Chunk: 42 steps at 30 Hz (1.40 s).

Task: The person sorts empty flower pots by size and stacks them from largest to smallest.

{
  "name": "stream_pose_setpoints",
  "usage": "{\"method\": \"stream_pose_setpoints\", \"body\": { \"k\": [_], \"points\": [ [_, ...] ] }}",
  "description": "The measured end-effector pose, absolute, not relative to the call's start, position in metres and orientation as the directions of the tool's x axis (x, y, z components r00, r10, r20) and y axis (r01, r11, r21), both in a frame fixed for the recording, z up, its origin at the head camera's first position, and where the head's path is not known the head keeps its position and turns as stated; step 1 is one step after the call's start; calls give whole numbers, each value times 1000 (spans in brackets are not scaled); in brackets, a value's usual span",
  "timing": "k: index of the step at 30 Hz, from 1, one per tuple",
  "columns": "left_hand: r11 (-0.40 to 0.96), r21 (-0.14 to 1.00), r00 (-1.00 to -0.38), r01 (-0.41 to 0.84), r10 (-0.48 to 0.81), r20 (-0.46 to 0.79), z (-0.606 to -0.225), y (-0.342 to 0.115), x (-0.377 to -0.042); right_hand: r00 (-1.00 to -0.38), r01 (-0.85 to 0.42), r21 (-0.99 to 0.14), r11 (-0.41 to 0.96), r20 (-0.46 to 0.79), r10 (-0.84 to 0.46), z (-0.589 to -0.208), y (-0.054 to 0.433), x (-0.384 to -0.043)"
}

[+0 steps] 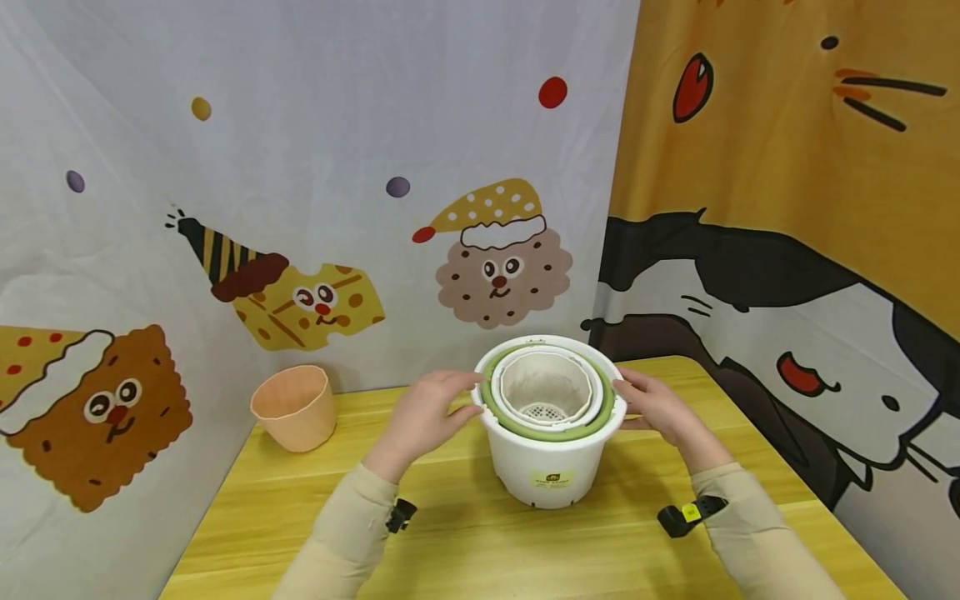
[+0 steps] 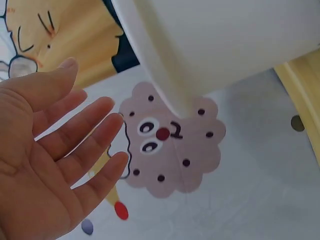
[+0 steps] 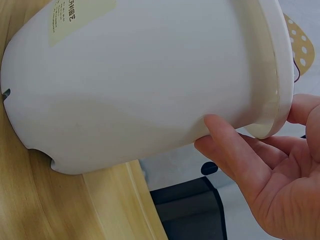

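A large white flower pot (image 1: 517,467) with a yellowish label stands upright on the table. Nested inside are a green-rimmed pot (image 1: 551,434) and smaller white pots, the innermost white pot (image 1: 543,375) having a perforated base. My right hand (image 3: 280,175) pinches the large pot's rim from the right, thumb at the rim and fingers against the outer wall below. At the pot's left side is my left hand (image 1: 427,412); in the left wrist view its fingers (image 2: 95,130) are spread and loosely bent, a gap between them and the white wall.
A peach-coloured pot (image 1: 300,421) stands at the table's back left corner. The wooden table (image 1: 480,558) backs onto a printed cloth (image 1: 300,167), with another orange cloth (image 1: 735,167) along the right. A black strapped device (image 1: 690,515) sits on the right wrist.
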<state>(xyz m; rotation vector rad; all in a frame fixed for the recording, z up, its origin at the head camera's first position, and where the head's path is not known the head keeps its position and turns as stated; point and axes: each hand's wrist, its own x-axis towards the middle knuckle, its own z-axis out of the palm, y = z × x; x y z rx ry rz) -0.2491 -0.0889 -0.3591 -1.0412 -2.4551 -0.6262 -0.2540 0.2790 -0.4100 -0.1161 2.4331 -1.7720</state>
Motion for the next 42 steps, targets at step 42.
{"method": "stream_pose_setpoints", "body": {
  "k": [42],
  "points": [
    [767,499,-914,405,315,258,-409,-212,-280,-990,22,-950,311,-65,-129,-412,279,-255]
  ]
}}
